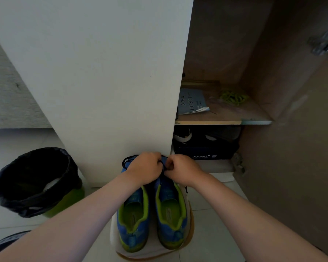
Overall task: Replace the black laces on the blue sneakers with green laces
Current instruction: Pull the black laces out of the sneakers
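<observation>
At lower centre, a pair of blue sneakers [134, 231] in mesh fabric with padded lime-green collars, toes pointing away, side by side on a pale, round-edged cushioned seat [114, 235]. Just above them, left hand [145, 168] and right hand [182, 170], both curled tight, knuckles close together, pinching the thin black lace [124, 160] that loops out leftward. At middle right, on a bare wooden shelf [225, 118], a loose tangle of green laces [233, 97] near a pale paper booklet [192, 101]. At lower left, a round bin [36, 180] lined with crinkled black plastic.

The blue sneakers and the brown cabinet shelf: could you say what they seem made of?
The blue sneakers look like matte mesh fabric with padded green collars; the brown cabinet shelf looks like laminated board, pale at its front edge.
</observation>
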`<state>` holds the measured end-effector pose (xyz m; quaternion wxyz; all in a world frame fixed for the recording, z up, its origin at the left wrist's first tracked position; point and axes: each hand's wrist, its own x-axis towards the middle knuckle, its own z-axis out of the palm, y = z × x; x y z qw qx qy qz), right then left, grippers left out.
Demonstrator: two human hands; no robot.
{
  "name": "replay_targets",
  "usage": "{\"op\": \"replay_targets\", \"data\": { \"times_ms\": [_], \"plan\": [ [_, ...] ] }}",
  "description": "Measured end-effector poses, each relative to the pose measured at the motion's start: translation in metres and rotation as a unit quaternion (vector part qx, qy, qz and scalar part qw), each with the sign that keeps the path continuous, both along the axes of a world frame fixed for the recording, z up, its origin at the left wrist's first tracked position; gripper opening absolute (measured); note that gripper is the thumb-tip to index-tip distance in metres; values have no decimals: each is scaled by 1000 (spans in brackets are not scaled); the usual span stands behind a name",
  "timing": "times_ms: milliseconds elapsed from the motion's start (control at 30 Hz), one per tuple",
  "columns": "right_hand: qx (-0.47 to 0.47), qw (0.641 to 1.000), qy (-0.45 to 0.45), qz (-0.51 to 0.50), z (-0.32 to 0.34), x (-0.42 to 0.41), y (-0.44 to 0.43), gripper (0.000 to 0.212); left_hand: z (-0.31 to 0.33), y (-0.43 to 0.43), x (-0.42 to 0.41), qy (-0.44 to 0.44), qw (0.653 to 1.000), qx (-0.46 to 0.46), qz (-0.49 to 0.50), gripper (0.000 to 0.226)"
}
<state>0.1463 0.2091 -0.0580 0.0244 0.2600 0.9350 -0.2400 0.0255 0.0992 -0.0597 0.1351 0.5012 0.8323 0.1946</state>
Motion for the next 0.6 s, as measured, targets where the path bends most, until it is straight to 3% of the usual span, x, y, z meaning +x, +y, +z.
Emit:
{"op": "replay_targets", "data": {
  "times_ms": [100, 200, 300, 433, 600],
  "plan": [
    [51, 996, -74, 22, -4, 3, -1, 13, -1, -1, 4, 35, 999, 38, -1, 14],
    [61, 995, -82, 12, -7, 1, 1, 20, -1, 0, 6, 41, 997, 49, -36, 19],
    [55, 998, -22, -3, -2, -2, 2, 23, 1, 2, 3, 52, 997, 0, -49, 27],
    [37, 991, 117, -51, 6, -5, 5, 15, 8, 3, 0, 51, 998, -19, -27, 8],
    [-10, 992, 120, -46, 1, -5, 8, 17, 15, 3, -4, 66, 995, -62, -36, 28]
  ]
}}
